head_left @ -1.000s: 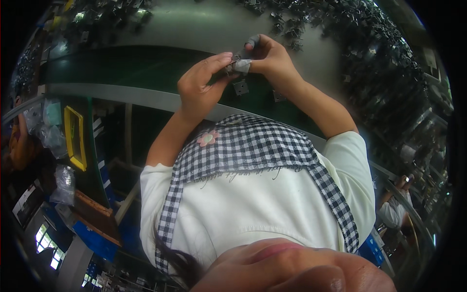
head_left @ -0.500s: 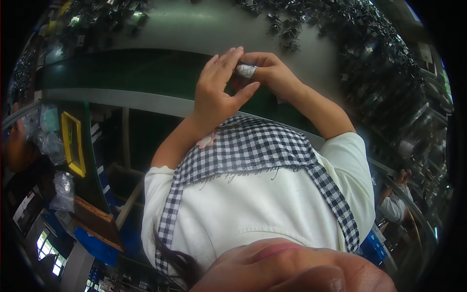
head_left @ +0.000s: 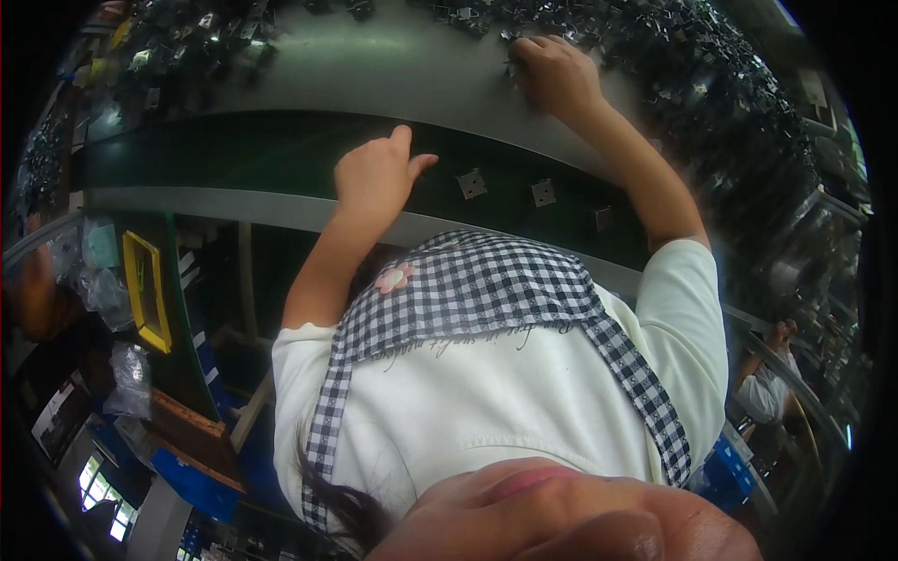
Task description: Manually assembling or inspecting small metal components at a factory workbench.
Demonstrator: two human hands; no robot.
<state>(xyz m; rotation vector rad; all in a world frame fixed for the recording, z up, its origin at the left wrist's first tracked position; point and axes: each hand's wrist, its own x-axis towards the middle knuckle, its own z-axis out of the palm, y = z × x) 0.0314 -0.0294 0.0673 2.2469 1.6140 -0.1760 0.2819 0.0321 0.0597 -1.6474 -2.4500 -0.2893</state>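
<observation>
My right hand [head_left: 561, 77] reaches to the far edge of a heap of small metal brackets [head_left: 673, 47], its fingers closed around a piece at the heap's edge that is mostly hidden. Over the dark green strip [head_left: 281, 154], my left hand [head_left: 372, 178] has its index finger and thumb stretched apart, and nothing shows between them. To the right of that hand, a flat square metal plate [head_left: 471, 184] with small holes lies on the strip. A second plate [head_left: 543, 193] and a darker third plate [head_left: 603, 219] continue the row to the right.
A grey tabletop [head_left: 374, 61] lies beyond the green strip, with another heap of metal parts [head_left: 201, 56] at the far left. A pale rail [head_left: 253, 203] runs along the near edge. A yellow frame [head_left: 147, 290] and plastic bags [head_left: 129, 379] are at the left. Another person [head_left: 769, 388] is at the right.
My hands were together over the strip and have parted. The right moved away to the far heap; the left shifted left. The row of plates, earlier mostly hidden by my hands, now shows.
</observation>
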